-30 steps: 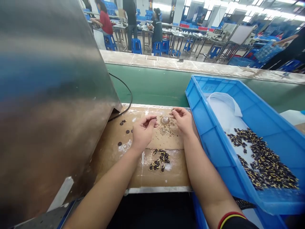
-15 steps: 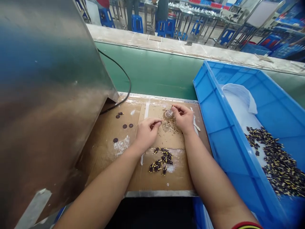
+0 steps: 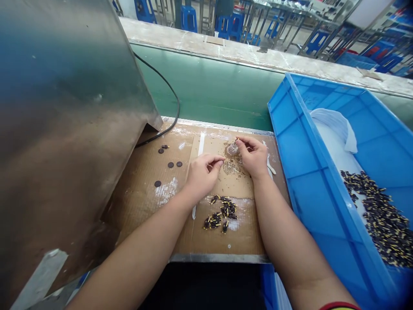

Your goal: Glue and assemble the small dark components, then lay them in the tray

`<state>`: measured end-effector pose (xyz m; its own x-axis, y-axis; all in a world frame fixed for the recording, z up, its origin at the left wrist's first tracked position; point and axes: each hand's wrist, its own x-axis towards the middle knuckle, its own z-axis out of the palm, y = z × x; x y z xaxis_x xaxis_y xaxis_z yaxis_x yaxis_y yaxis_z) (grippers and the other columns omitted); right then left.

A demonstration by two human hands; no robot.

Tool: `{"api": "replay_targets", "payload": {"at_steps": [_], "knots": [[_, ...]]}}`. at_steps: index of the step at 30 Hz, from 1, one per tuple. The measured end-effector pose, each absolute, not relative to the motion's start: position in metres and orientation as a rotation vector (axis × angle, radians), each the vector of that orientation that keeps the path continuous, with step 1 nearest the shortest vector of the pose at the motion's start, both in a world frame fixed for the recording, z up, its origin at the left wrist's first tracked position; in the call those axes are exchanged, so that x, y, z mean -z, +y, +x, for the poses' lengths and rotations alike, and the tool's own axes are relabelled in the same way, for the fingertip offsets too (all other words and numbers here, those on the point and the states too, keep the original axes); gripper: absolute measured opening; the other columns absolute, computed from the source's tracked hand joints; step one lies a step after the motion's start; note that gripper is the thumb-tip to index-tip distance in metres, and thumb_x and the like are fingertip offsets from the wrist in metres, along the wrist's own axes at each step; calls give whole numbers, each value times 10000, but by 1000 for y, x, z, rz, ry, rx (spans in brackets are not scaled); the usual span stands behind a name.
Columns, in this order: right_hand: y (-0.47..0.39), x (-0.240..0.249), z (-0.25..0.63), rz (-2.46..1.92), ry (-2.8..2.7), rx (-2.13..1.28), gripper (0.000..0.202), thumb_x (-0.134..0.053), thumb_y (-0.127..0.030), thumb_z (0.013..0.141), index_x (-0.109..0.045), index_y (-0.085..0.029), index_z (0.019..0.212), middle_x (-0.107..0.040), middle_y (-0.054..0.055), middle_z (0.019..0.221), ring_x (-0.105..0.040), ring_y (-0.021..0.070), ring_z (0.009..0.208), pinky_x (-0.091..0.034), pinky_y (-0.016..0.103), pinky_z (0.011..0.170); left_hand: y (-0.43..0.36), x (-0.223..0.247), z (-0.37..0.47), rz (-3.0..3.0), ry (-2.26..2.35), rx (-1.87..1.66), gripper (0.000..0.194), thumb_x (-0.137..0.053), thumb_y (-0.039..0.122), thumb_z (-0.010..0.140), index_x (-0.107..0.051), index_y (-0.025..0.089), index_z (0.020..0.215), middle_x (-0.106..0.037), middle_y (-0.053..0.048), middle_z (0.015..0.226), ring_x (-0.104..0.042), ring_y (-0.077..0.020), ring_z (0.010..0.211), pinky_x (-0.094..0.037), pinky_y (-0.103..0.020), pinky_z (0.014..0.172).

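Over the cardboard-covered bench (image 3: pixel 180 241), my left hand (image 3: pixel 205 173) is closed in a pinch; what sits between its fingertips is too small to make out. My right hand (image 3: pixel 253 156) pinches a small dark piece with a yellow tip (image 3: pixel 236 140), beside a clear round lump (image 3: pixel 232 149) on the cardboard. Below the lump lies a striped patch of residue (image 3: pixel 231 167). Small dark pieces with yellow ends (image 3: pixel 228 209) are heaped nearer the front edge. Several dark discs (image 3: pixel 171 165) lie left of my left hand.
A large metal housing (image 3: pixel 71 107) stands at the left, with a black cable (image 3: pixel 167 84) behind it. At the right, a blue crate (image 3: pixel 309 172) holds white cloth and many dark-and-yellow pieces (image 3: pixel 383 219). A white tool (image 3: pixel 271 165) lies by the crate. Blue stools (image 3: pixel 189 18) stand beyond the ledge.
The view has tilted down a little, and the bench and crate appear slightly shifted. Both hands remain pinched near the clear lump, with little movement over the cardboard.
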<state>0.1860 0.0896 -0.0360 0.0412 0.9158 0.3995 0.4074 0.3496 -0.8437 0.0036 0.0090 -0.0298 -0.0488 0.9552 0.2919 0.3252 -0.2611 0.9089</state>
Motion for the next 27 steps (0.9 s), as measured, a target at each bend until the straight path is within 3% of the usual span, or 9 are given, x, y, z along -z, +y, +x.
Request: {"api": "replay_targets", "payload": {"at_steps": [21,27], "knots": [[90,36,184,-1214,-1587,-544,237,-696,-374,876,-793,-209,1014,-784,50,925,-608,140,658,-481,305,617,8,31,4,1638,1384,-1310,142,-632,175,908,-754,227,957,-725,-52,962,-646,-171,849,-525,-320,740],[83,23,182,-1219,-1552,-521,237,-682,-368,888,-780,-199,1023,-781,62,970,-658,163,728,-525,322,657,6,28,3,1614,1390,-1335,148,-630,203,916,-767,231,966,-721,-54,946,-642,-158,809,-518,-295,700]]}}
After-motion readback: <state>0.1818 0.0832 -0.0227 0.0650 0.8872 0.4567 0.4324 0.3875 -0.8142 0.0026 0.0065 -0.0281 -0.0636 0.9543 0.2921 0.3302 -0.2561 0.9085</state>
